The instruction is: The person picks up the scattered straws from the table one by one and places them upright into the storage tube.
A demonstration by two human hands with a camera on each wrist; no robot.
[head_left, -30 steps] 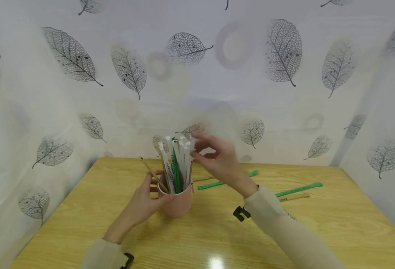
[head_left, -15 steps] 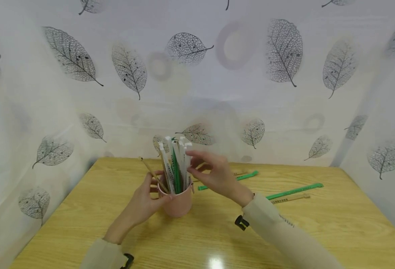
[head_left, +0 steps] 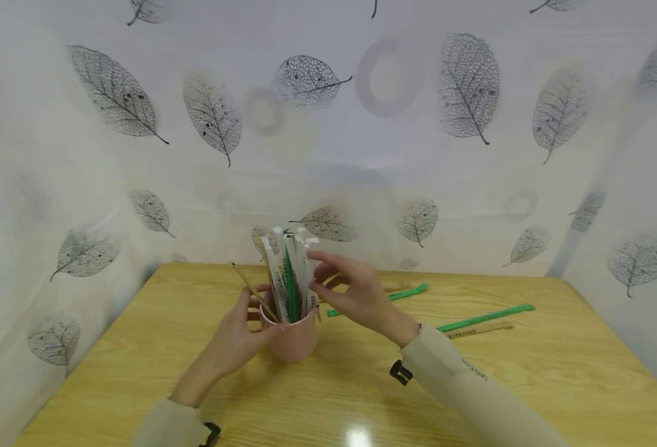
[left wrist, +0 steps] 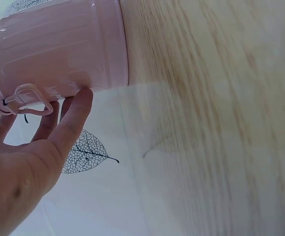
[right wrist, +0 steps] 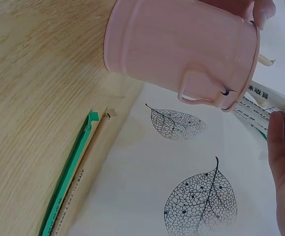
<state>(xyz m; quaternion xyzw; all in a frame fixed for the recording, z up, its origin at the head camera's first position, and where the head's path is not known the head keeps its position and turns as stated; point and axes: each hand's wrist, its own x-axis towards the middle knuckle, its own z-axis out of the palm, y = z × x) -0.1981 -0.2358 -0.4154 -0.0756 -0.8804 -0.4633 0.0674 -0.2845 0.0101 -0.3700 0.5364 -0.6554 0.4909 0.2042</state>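
Note:
A small pink metal bucket (head_left: 295,343) stands upright on the table, filled with paper-wrapped straws. Most are white straws (head_left: 274,273); a green straw (head_left: 291,282) stands among them, and a brown straw (head_left: 253,289) leans out to the left. My left hand (head_left: 233,341) grips the bucket from the left, thumb on the near side at the rim and fingers round behind. On the right side, my right hand (head_left: 356,298) pinches a white straw (right wrist: 270,96) between thumb and fingers, just above the rim. That straw's lower end is hidden inside the bucket.
Right of the bucket, a green straw (head_left: 487,317) and a brown straw (head_left: 487,329) lie side by side on the wooden table (head_left: 328,397). Another green straw (head_left: 409,292) lies behind my right hand, partly covered. A leaf-print cloth (head_left: 362,143) hangs around the table's back and sides.
My right hand has moved down along the white straws, from their tops toward the bucket rim, mostly in the first half second. My left hand keeps its grip on the bucket.

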